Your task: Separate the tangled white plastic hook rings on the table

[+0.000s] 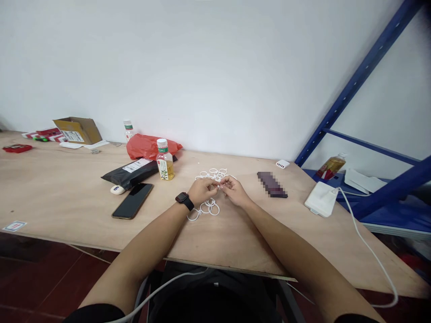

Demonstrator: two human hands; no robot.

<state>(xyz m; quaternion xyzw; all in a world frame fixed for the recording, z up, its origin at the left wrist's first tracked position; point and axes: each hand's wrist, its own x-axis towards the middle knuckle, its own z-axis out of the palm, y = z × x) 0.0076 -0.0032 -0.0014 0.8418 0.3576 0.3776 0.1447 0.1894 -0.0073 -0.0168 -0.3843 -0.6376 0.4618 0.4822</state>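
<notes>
My left hand [202, 190], with a black watch on its wrist, and my right hand [235, 191] meet over the table, fingertips pinched together. A small white piece shows between them; it looks like part of a white ring [218, 187], though most of it is hidden by my fingers. Just behind my hands lies a loose pile of white rings [213, 171], partly covered by them. Nearer to me, below my left hand, several linked or overlapping white rings [205, 207] with small loops lie flat on the wood.
On the left are a drink bottle [164, 163], a black parcel [134, 172], a phone [133, 202], a red bag [148, 146] and a cardboard box [79, 130]. On the right are a dark flat object [272, 185], a white power bank [322, 198] with cable, and a blue metal frame [353, 85].
</notes>
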